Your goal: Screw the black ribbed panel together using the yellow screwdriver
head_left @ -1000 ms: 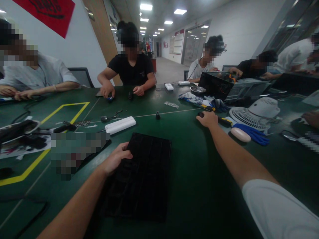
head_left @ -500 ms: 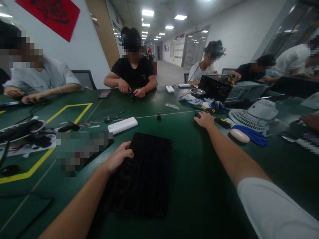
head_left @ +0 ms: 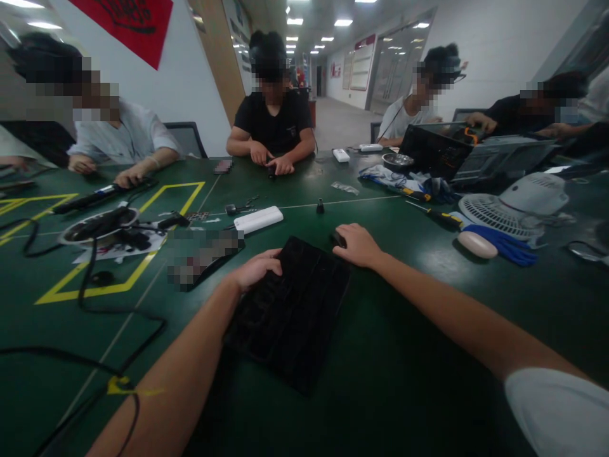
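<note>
My left hand (head_left: 259, 268) grips the upper left edge of a flat black compartment tray (head_left: 297, 311), which sits tilted in front of me above or on the green table. Faint ridges divide its dark surface. To the right of the tray's top corner, my right hand (head_left: 360, 246) is closed on a small black object (head_left: 339, 240), mostly covered by the fingers and too dark to name. Beyond the hands a small black cone-shaped piece (head_left: 320, 206) stands on the table, with a white power bank-like block (head_left: 259, 219) to its left.
At right lie a screwdriver (head_left: 440, 217), a grey fan (head_left: 504, 206), a pale oval object (head_left: 477, 245) and a blue glove (head_left: 507, 246). Black cables (head_left: 90, 362) run along the left near my forearm. Several people sit around the green table (head_left: 404, 330).
My right hand has come left, close to the tray, with a small black object in it. The tray has turned at an angle in my left hand. The view has swung left.
</note>
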The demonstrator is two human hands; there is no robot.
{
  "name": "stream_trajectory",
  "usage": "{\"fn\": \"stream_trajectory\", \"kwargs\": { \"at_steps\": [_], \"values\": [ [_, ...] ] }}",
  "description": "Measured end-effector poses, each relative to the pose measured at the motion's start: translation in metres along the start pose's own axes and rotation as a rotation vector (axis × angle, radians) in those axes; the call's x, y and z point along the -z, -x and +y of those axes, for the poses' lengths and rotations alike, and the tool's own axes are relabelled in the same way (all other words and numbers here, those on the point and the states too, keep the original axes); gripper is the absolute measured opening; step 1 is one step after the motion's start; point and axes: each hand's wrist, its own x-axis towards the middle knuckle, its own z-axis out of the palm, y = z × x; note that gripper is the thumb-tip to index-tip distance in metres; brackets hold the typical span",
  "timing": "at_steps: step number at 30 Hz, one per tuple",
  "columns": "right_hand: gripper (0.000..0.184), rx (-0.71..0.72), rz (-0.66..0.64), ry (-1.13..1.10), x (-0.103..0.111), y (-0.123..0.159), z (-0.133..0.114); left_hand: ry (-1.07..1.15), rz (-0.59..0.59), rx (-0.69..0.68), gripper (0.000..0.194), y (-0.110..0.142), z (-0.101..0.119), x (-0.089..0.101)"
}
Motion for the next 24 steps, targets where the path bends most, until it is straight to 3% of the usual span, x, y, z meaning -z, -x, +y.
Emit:
{"fn": "stream_trajectory", "kwargs": {
  "at_steps": [3, 6, 11, 14, 17, 20, 24],
  "values": [
    [0.045, 0.129, -0.022, -0.031, -0.014, -0.003, -0.048, -0.066, -0.147, 0.078, 0.067, 0.008, 0.000, -0.003],
    [0.038, 0.193, -0.044, -0.050, -0.025, -0.012, -0.075, -0.170, -0.311, 0.082, 0.064, 0.012, 0.003, -0.011],
    [0.045, 0.145, -0.019, -0.083, -0.023, -0.026, -0.085, -0.367, -0.679, -0.031, 0.081, 0.006, 0.013, -0.025],
    [0.052, 0.088, 0.005, -0.102, -0.018, -0.029, -0.081, -0.430, -0.807, 0.000, 0.085, -0.005, 0.017, -0.028],
    [0.052, 0.037, 0.024, -0.116, -0.017, -0.031, -0.075, -0.476, -0.821, 0.020, 0.086, -0.018, 0.017, -0.030],
    [0.053, -0.031, 0.050, -0.130, -0.017, -0.033, -0.066, -0.489, -0.791, -0.051, 0.089, -0.031, 0.018, -0.035],
    [0.059, -0.112, 0.081, -0.166, -0.020, -0.036, -0.055, -0.544, -0.648, -0.209, 0.092, -0.037, 0.024, -0.040]
  ]
}}
